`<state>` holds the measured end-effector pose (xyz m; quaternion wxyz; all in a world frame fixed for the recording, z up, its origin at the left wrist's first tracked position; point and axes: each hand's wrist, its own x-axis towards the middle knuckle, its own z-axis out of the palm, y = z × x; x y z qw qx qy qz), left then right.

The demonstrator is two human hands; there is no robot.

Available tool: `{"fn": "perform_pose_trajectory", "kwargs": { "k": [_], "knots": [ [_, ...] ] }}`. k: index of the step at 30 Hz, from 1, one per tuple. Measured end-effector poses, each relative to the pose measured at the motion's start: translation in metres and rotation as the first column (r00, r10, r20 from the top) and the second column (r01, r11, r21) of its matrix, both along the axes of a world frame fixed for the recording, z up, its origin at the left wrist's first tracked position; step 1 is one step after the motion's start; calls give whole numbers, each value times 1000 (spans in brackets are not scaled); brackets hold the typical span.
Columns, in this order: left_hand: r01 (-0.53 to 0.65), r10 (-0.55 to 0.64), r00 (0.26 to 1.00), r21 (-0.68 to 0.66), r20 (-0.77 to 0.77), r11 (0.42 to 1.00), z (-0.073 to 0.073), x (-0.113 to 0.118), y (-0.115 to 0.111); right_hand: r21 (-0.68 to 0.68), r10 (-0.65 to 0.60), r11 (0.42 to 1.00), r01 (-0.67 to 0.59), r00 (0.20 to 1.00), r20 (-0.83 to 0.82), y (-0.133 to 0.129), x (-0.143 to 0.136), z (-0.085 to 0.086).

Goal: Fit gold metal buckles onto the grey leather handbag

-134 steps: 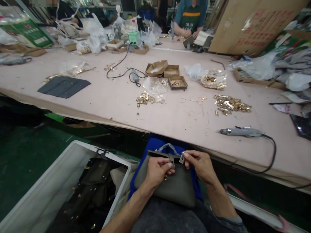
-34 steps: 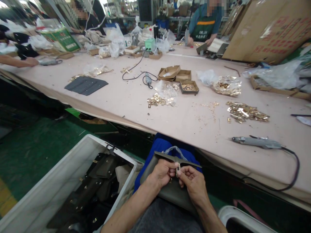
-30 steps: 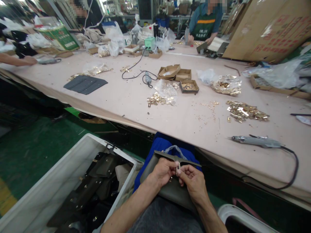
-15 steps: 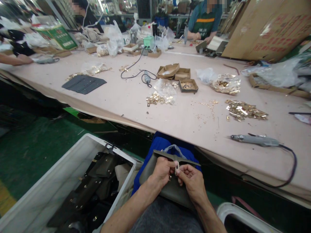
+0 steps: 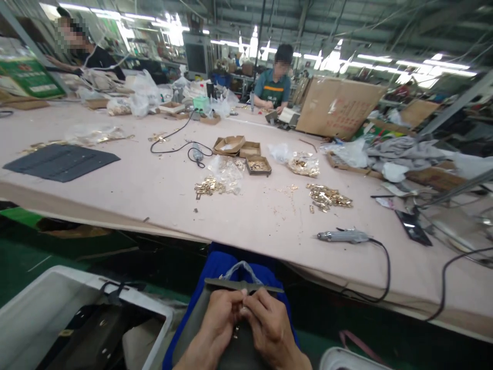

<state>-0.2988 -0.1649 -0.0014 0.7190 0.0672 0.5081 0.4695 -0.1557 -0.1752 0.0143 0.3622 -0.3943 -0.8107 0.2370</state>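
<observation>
An olive-grey leather bag point(image 5: 200, 329) lies on my lap over a blue cloth point(image 5: 225, 262), its stiff top edge point(image 5: 243, 284) facing the table. My left hand point(image 5: 219, 317) and my right hand point(image 5: 269, 325) meet at the middle of the bag's front, just below that edge. Their fingertips are pinched together on a small metal fitting point(image 5: 243, 308), which the fingers mostly hide. My left fingers also press on the bag's front.
A grey electric screwdriver point(image 5: 341, 236) with a black cable lies on the pink table point(image 5: 154, 195). Beyond it are piles of gold hardware point(image 5: 327, 196), small cardboard boxes point(image 5: 258, 165) and a dark panel point(image 5: 61, 162). A white bin point(image 5: 46, 303) of dark bags stands at my left. People work at the far side.
The view has tilted up, so my hands sit lower in the frame. My fingertips have closed in on the fitting, which now shows less than before.
</observation>
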Motion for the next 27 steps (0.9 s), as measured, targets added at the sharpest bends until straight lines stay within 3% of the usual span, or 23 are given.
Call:
{"fn": "perform_pose_trajectory", "kwargs": {
  "k": [2,4,7,9,10,12,15,19,23,27],
  "knots": [
    [34,-32,997,16,-72,999,2,2,-4,-2,-35,999,35,999,1,10,-2,6],
    [29,-5,954,78,-300,997,7,4,-11,-73,-90,993,88,995,-32,22,-3,15],
    [42,208,730,347,-651,937,18,8,-24,-210,-162,967,141,983,-83,37,-3,30],
    [122,327,628,503,-707,855,26,9,-27,-297,-165,946,127,981,-106,44,-1,37],
    [168,319,633,527,-706,833,29,9,-27,-344,-159,933,109,980,-121,47,0,40],
    [264,187,712,504,-677,822,29,7,-21,-447,-155,892,71,976,-154,51,0,42],
    [339,-2,800,449,-600,827,19,4,-7,-593,-189,803,52,967,-171,56,0,38],
    [300,-66,853,382,-518,874,4,4,6,-664,-233,745,70,959,-160,66,-1,24],
    [219,-68,932,404,-355,888,0,6,9,-720,-285,689,88,946,-156,74,1,2],
    [170,-71,962,378,-262,910,-2,4,11,-805,-325,593,-4,914,-244,77,1,-17]
  ]
}}
